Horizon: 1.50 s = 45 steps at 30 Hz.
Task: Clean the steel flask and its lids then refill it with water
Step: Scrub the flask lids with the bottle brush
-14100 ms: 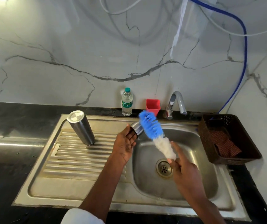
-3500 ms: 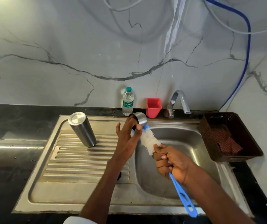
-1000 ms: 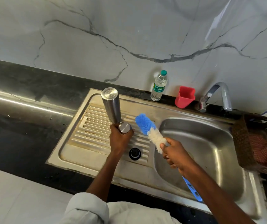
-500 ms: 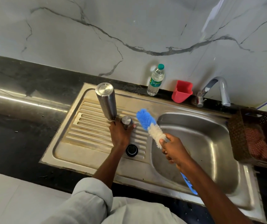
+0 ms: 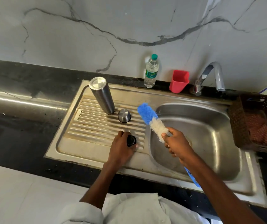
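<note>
Since half a second ago, left hand (image 5: 121, 147) has left the steel cup lid (image 5: 124, 116) and now curls round the black inner lid (image 5: 131, 141). Right hand (image 5: 177, 143) grips the brush (image 5: 152, 120). Beyond the cup lid stands the inverted flask (image 5: 102, 94). Advice: lift lid over basin, scrub threads.

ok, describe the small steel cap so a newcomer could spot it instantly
On the ribbed drainboard left of the sink basin, find the tall steel flask. The steel cap stands beside its base: short, shiny, untouched, unlike the black lid the left hand grips.
</note>
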Motion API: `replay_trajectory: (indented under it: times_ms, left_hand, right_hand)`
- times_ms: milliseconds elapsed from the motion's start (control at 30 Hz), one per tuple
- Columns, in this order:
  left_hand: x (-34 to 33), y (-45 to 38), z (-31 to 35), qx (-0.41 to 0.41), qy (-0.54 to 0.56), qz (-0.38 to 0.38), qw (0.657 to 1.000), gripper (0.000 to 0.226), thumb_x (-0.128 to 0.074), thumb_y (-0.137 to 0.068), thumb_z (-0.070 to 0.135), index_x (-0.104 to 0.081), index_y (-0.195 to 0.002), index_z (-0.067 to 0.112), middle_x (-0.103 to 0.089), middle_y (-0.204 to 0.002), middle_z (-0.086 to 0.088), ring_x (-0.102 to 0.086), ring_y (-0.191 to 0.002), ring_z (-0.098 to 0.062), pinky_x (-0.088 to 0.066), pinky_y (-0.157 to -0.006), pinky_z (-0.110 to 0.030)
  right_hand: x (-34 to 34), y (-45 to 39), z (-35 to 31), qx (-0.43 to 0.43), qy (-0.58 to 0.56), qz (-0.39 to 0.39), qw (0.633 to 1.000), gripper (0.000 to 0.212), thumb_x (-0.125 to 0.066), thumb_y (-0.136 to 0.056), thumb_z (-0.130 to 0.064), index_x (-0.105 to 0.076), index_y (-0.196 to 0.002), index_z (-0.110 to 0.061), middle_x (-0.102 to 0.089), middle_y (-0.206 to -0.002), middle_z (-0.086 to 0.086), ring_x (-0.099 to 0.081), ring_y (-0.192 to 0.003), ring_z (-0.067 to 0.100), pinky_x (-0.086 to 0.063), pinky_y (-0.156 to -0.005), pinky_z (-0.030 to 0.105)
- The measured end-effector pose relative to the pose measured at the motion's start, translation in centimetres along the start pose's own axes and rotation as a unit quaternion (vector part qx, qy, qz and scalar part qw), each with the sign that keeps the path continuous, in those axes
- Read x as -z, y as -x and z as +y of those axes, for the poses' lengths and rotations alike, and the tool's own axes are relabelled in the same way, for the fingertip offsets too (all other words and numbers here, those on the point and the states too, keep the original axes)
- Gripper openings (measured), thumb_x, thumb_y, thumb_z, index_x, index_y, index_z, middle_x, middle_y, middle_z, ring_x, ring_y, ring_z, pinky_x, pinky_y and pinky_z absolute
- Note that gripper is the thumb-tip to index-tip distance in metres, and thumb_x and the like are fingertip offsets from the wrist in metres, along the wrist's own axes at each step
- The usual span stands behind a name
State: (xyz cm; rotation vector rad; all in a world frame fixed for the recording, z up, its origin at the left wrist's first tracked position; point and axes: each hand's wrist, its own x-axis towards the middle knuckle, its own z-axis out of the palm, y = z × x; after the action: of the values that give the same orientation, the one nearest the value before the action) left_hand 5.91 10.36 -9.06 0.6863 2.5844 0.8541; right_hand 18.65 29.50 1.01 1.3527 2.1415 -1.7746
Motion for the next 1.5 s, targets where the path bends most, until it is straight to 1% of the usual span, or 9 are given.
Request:
replay_trajectory:
  times_ms: [133, 300, 367, 533, 700, 867, 1033, 1267, 1500]
  left_hand:
    - [0.3, -1.3, 3.1, 0.071, 0.249, 0.066, 0.964, 0.033, -0.079, -0.091, 0.039, -0.068, -0.12, 0.026, -0.073, -0.107, 0.005, -0.07, -0.099, -0.017, -0.059, -0.09, -0.039]
    - [2.0, -4.7, 8.5, 0.148, 0.641, 0.027, 0.753, 0.037, -0.072, -0.095, 0.032, -0.069, -0.118, 0.003, -0.076, -0.108, -0.017, -0.074, -0.095, -0.031, -0.063, -0.088, -0.038]
    - [2.3, -5.8, 10.6, 0.16, 0.702, 0.005, 0.694, 0.034, -0.065, -0.1, 0.022, -0.065, -0.124, -0.001, -0.075, -0.115, -0.018, -0.075, -0.102, -0.032, -0.063, -0.089, -0.035]
    - [1.6, -7.2, 14.2, 0.164, 0.751, -0.012, 0.639, 0.027, -0.06, -0.104, 0.016, -0.065, -0.119, -0.005, -0.071, -0.121, -0.026, -0.069, -0.114, -0.038, -0.065, -0.079, -0.034]
    - [0.3, -6.7, 16.5, 0.194, 0.688, -0.063, 0.696, 0.025, -0.066, -0.101, 0.022, -0.072, -0.115, 0.003, -0.078, -0.102, -0.015, -0.071, -0.087, -0.024, -0.06, -0.076, -0.032]
    - [0.7, -8.0, 17.0, 0.224, 0.717, -0.043, 0.659, 0.038, -0.075, -0.087, 0.033, -0.068, -0.109, 0.003, -0.077, -0.089, -0.012, -0.068, -0.081, -0.022, -0.059, -0.067, -0.027]
    - [1.2, -7.7, 17.7, 0.193, 0.633, -0.032, 0.749, 0.026, -0.077, -0.092, 0.03, -0.073, -0.111, 0.012, -0.078, -0.098, -0.006, -0.07, -0.084, -0.015, -0.049, -0.071, -0.03]
    - [1.0, -7.9, 16.8, 0.186, 0.679, -0.026, 0.71, 0.023, -0.076, -0.092, 0.016, -0.073, -0.113, 0.008, -0.076, -0.101, -0.013, -0.069, -0.081, -0.017, -0.058, -0.078, -0.027]
    - [0.8, -7.2, 17.0, 0.149, 0.589, 0.024, 0.794, 0.012, -0.081, -0.088, 0.005, -0.077, -0.1, 0.007, -0.08, -0.09, -0.009, -0.075, -0.082, -0.018, -0.059, -0.069, -0.023]
  right_hand:
    - [1.0, 0.4, 0.3, 0.028, 0.03, 0.033, 0.999, 0.015, -0.059, -0.099, -0.029, -0.065, -0.113, -0.028, -0.058, -0.067, -0.003, -0.046, -0.048, 0.01, -0.038, -0.046, 0.023]
    - [3.3, 1.0, 0.4, 0.113, 0.086, 0.103, 0.985, 0.027, -0.066, -0.094, -0.043, -0.064, -0.118, -0.032, -0.069, -0.068, -0.006, -0.062, -0.059, 0.012, -0.052, -0.064, 0.034]
    - [4.2, 1.7, 0.2, 0.146, 0.095, 0.123, 0.977, 0.03, -0.065, -0.095, -0.042, -0.063, -0.124, -0.033, -0.069, -0.067, -0.006, -0.064, -0.06, 0.006, -0.052, -0.062, 0.032]
    - [5.3, 4.0, -0.3, 0.191, 0.133, 0.17, 0.958, 0.036, -0.062, -0.097, -0.04, -0.055, -0.133, -0.043, -0.065, -0.065, -0.008, -0.063, -0.061, 0.006, -0.049, -0.057, 0.028]
    - [5.3, 3.2, -0.2, 0.164, 0.193, 0.191, 0.948, 0.04, -0.051, -0.101, -0.042, -0.042, -0.14, -0.046, -0.069, -0.088, 0.0, -0.065, -0.083, 0.024, -0.055, -0.076, 0.045]
    - [5.9, 3.4, 0.3, 0.114, 0.192, 0.193, 0.956, 0.04, -0.055, -0.099, -0.04, -0.047, -0.139, -0.046, -0.071, -0.099, 0.003, -0.066, -0.091, 0.026, -0.055, -0.081, 0.043]
    - [5.2, 4.1, 0.3, 0.131, 0.17, 0.219, 0.952, 0.04, -0.056, -0.101, -0.033, -0.05, -0.14, -0.042, -0.071, -0.091, 0.002, -0.066, -0.081, 0.025, -0.054, -0.071, 0.04]
    - [4.7, 5.5, -0.7, 0.145, 0.192, 0.232, 0.943, 0.047, -0.056, -0.102, -0.024, -0.046, -0.143, -0.043, -0.071, -0.087, 0.0, -0.066, -0.072, 0.02, -0.051, -0.061, 0.036]
    - [5.5, 5.3, -1.6, 0.119, 0.27, 0.232, 0.927, 0.053, -0.054, -0.1, -0.025, -0.038, -0.146, -0.047, -0.073, -0.108, 0.006, -0.067, -0.092, 0.031, -0.056, -0.078, 0.046]
